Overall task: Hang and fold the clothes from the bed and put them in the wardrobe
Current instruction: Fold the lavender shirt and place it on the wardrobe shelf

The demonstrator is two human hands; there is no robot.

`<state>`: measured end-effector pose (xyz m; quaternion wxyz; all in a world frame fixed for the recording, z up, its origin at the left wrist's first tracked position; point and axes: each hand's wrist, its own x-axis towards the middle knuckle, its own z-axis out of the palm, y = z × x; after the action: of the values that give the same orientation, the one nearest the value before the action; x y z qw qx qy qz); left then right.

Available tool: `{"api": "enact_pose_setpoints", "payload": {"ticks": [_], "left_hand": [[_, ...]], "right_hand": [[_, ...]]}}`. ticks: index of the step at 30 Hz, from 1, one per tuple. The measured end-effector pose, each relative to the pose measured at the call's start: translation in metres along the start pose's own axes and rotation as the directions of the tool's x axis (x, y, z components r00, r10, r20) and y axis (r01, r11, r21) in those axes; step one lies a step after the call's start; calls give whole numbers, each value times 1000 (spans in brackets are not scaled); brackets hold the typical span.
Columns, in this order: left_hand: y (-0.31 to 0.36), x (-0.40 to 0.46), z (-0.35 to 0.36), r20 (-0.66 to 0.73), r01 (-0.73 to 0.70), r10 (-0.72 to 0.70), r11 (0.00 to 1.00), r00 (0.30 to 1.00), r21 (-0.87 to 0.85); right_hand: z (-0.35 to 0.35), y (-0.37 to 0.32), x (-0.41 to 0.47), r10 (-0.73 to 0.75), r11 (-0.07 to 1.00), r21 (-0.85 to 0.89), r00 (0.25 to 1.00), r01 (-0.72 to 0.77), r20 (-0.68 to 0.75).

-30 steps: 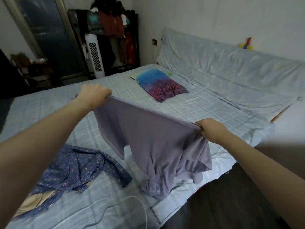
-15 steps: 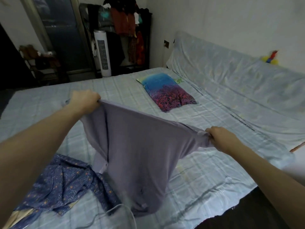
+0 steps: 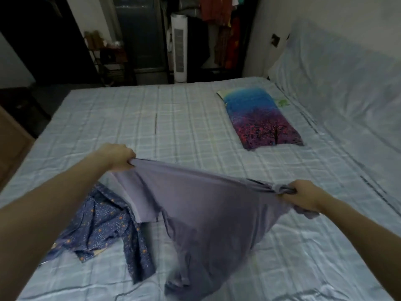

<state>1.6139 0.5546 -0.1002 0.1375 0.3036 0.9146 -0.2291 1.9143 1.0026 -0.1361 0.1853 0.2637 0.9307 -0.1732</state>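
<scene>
A lilac shirt point(image 3: 208, 216) hangs stretched between my hands above the bed point(image 3: 184, 118), its lower end trailing onto the sheet near the front edge. My left hand point(image 3: 118, 159) grips one upper corner of it. My right hand point(image 3: 303, 195) grips the bunched opposite corner. A dark blue patterned garment point(image 3: 102, 227) lies crumpled on the bed at the left, partly under the shirt.
A blue and purple pillow point(image 3: 260, 120) lies at the bed's right. A covered headboard point(image 3: 338, 79) rises behind it. Beyond the bed stand a white tower fan point(image 3: 179, 46) and a rack of hanging clothes point(image 3: 219, 25). A thin cable point(image 3: 128, 293) crosses the front edge.
My view has moved forward over the bed. Both hands have lowered the lilac shirt toward the sheet, and its top edge now sags between them.
</scene>
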Motion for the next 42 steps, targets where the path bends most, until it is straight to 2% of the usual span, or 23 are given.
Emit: {"api": "enact_pose_setpoints", "payload": {"ticks": [2, 5, 9, 11, 13, 16, 18, 21, 25, 27, 30, 33, 36, 38, 40, 42], "left_hand": [[-4, 10, 8, 27, 94, -94, 995, 995, -24], [-9, 33, 3, 49, 232, -228, 968, 972, -91], [-24, 68, -24, 26, 356, -358, 912, 933, -203], [-38, 89, -45, -11, 392, -408, 884, 913, -254], [-55, 108, -69, -75, 420, -461, 855, 884, -305], [-81, 126, -109, -201, 468, -541, 825, 817, -316], [-98, 128, -133, -292, 493, -577, 811, 763, -315], [-116, 117, -161, -424, 489, -584, 812, 692, -318], [-119, 83, -182, -579, 441, -524, 849, 624, -293], [-109, 61, -182, -618, 414, -494, 866, 612, -282], [-89, 33, -158, -590, 423, -500, 863, 634, -277], [-67, 18, -100, -498, 417, -484, 875, 720, -247], [-32, 13, -18, -357, 336, -369, 929, 858, -154], [-5, 12, 40, -253, 255, -274, 961, 928, -107], [21, 11, 101, -132, 176, -193, 976, 972, -129], [48, 10, 165, -121, 59, -81, 982, 989, -177]], "right_hand": [[-5, -3, 17, -74, 997, 40, 996, 72, 50], [-15, -10, 60, -121, 989, 89, 992, 118, 35], [-45, -31, 134, -117, 980, 163, 993, 116, -5], [-70, -45, 174, -96, 980, 169, 993, 106, -65], [-97, -63, 208, -57, 971, 218, 981, 98, -187], [-144, -93, 243, -115, 966, 159, 887, 205, -448], [-177, -105, 251, -176, 947, 128, 807, 296, -564], [-216, -110, 243, -223, 931, 56, 682, 361, -697], [-239, -104, 206, -245, 917, -27, 509, 397, -826], [-236, -95, 184, -270, 911, -67, 468, 406, -841], [-210, -71, 160, -298, 915, -127, 429, 384, -852], [-150, -43, 143, -319, 905, -142, 418, 402, -851], [-73, -14, 129, -425, 889, -257, 479, 378, -768], [-17, 7, 124, -505, 859, -314, 558, 405, -659], [38, 27, 123, -553, 832, -348, 612, 431, -565], [93, 44, 126, -596, 802, -371, 651, 467, -469]]}}
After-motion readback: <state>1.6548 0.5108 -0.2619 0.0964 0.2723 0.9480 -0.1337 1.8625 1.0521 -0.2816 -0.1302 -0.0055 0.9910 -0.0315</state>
